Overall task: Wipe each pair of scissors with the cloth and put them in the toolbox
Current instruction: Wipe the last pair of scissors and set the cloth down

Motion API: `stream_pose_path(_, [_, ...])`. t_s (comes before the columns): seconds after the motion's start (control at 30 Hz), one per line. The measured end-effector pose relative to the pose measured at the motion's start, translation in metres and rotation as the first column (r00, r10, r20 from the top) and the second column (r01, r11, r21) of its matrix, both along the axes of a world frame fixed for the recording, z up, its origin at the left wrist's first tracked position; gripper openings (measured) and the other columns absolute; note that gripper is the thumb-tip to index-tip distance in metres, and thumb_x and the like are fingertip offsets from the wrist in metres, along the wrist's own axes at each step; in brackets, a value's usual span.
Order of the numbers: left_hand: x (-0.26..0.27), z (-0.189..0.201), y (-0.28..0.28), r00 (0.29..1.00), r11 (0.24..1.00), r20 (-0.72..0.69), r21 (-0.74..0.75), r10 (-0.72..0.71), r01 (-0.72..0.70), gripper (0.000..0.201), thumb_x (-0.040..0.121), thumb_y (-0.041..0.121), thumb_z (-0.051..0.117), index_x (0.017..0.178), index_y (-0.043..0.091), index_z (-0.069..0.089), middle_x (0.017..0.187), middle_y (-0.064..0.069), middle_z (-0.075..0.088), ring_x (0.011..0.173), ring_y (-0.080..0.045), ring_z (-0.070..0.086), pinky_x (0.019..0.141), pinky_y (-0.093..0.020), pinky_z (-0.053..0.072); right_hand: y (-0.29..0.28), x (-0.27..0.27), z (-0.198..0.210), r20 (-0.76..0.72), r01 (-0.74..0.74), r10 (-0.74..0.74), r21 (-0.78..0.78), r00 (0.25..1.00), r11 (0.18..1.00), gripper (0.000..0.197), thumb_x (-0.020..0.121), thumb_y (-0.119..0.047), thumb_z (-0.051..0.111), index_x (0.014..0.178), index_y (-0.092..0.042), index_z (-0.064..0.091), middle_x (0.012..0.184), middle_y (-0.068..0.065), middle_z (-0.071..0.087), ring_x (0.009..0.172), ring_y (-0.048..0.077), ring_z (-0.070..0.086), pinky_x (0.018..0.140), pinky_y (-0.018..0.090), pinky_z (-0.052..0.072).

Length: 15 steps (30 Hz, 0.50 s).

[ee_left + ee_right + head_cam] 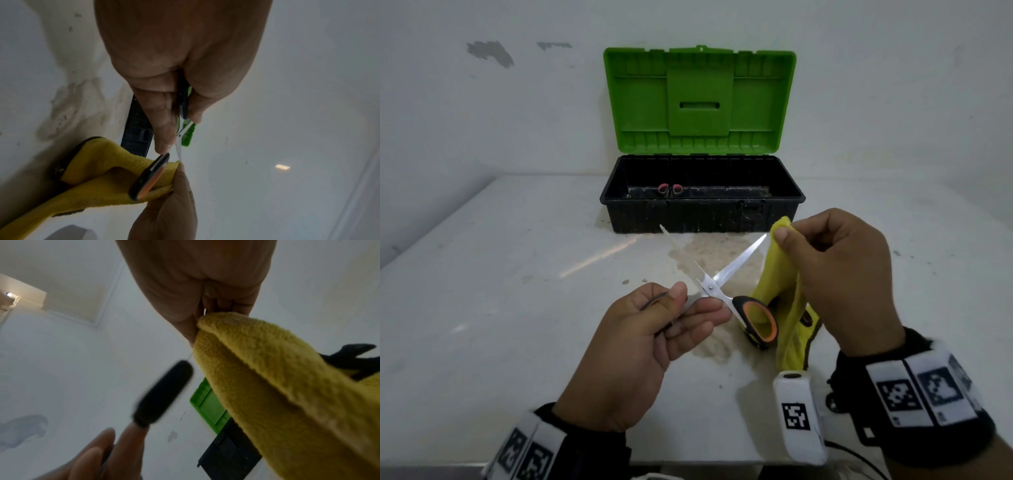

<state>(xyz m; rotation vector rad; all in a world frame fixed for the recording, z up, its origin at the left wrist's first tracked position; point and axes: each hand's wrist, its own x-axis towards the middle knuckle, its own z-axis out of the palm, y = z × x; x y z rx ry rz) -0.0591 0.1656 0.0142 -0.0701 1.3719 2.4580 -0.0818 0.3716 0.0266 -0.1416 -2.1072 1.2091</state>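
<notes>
The open toolbox (702, 209), black with a green lid (698, 99), stands at the back of the table. A pair of red-handled scissors (670, 189) lies inside at the left. My left hand (690, 301) grips one handle of black-and-orange scissors (710, 286), held above the table with the blades spread wide. The other handle loop (756, 318) hangs free. My right hand (786, 234) pinches the yellow cloth (780, 274) round the tip of the right blade. The left wrist view shows the free handle (150, 177) against the cloth (98, 175). The cloth (267, 369) fills the right wrist view.
The white table (500, 274) meets a white wall behind the toolbox. A brownish stain (709, 250) lies on the table in front of the box. The table's front edge runs along the bottom of the head view, with a black cable (859, 459) at the lower right.
</notes>
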Motion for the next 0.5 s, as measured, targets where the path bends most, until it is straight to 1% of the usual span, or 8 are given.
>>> stream_pose_path(0.07, [-0.001,0.001,0.0,1.0,1.0,0.019,-0.006,0.003,-0.003,0.018,0.086,0.017,0.055,0.081,0.0,0.055,0.092,-0.029,0.073,0.087,-0.036,0.075,0.061,-0.026,0.062,0.001,0.003,0.004,-0.019,-0.022,0.021,-0.018,1.0,1.0,0.011,0.083,-0.026,0.078,0.077,-0.021,0.07,0.071,-0.009,0.069,0.066,0.006,0.065,0.06,0.022,0.052])
stream_pose_path(0.13, [-0.003,0.001,0.0,0.999,1.0,0.041,-0.003,0.008,-0.008,0.019,0.094,0.014,0.052,0.082,-0.001,0.056,0.091,-0.029,0.073,0.086,-0.035,0.075,0.06,-0.025,0.061,-0.006,0.011,0.007,-0.032,-0.079,0.079,0.014,0.996,0.997,0.011,0.083,-0.026,0.078,0.077,-0.021,0.07,0.07,-0.01,0.068,0.065,0.005,0.063,0.056,0.013,0.047])
stream_pose_path(0.2, [-0.004,0.0,0.001,0.998,1.0,0.06,0.012,0.001,-0.002,0.02,0.097,0.012,0.05,0.084,-0.001,0.056,0.091,-0.029,0.073,0.086,-0.036,0.075,0.06,-0.025,0.061,-0.016,0.018,0.005,-0.027,-0.148,0.151,0.102,0.988,0.984,0.011,0.082,-0.024,0.078,0.077,-0.021,0.069,0.069,-0.011,0.067,0.066,0.006,0.062,0.058,0.009,0.044])
stream_pose_path(0.3, [-0.003,0.002,0.002,0.996,0.999,0.08,0.048,-0.026,0.022,0.02,0.097,0.011,0.049,0.085,-0.004,0.055,0.091,-0.031,0.072,0.084,-0.037,0.075,0.057,-0.026,0.061,-0.029,0.025,-0.004,0.002,-0.239,0.247,0.249,0.969,0.938,0.01,0.082,-0.018,0.077,0.078,-0.018,0.068,0.069,-0.01,0.065,0.067,0.01,0.061,0.061,0.01,0.045])
stream_pose_path(0.37, [-0.001,0.004,0.002,0.994,0.995,0.095,0.088,-0.05,0.042,0.018,0.095,0.01,0.05,0.086,-0.006,0.053,0.091,-0.033,0.072,0.083,-0.038,0.075,0.054,-0.025,0.059,-0.029,0.025,-0.008,0.006,-0.248,0.257,0.277,0.966,0.928,0.011,0.082,-0.018,0.078,0.078,-0.018,0.068,0.069,-0.009,0.065,0.066,0.01,0.061,0.061,0.015,0.047])
stream_pose_path(0.4, [-0.001,0.005,0.001,0.993,0.993,0.1,0.102,-0.065,0.054,0.016,0.091,0.01,0.052,0.091,-0.006,0.053,0.091,-0.033,0.071,0.083,-0.038,0.075,0.054,-0.024,0.059,-0.027,0.023,-0.009,0.001,-0.242,0.25,0.252,0.968,0.937,0.012,0.083,-0.017,0.078,0.077,-0.017,0.067,0.068,-0.009,0.064,0.064,0.011,0.061,0.06,0.017,0.048])
stream_pose_path(0.43, [-0.001,0.006,0.001,0.992,0.991,0.102,0.117,-0.075,0.063,0.02,0.087,0.011,0.054,0.099,-0.005,0.053,0.092,-0.034,0.071,0.085,-0.039,0.075,0.055,-0.024,0.059,-0.024,0.021,-0.009,-0.011,-0.228,0.236,0.219,0.972,0.949,0.013,0.083,-0.017,0.078,0.075,-0.017,0.067,0.066,-0.008,0.063,0.063,0.011,0.061,0.058,0.016,0.048])
stream_pose_path(0.5, [-0.002,0.005,-0.001,0.989,0.986,0.122,0.148,-0.088,0.07,0.039,0.082,0.012,0.056,0.115,-0.007,0.052,0.093,-0.035,0.071,0.087,-0.041,0.074,0.055,-0.024,0.059,-0.021,0.019,-0.008,-0.025,-0.194,0.202,0.19,0.979,0.963,0.015,0.081,-0.016,0.079,0.073,-0.017,0.066,0.065,-0.009,0.062,0.065,0.011,0.06,0.058,0.011,0.044])
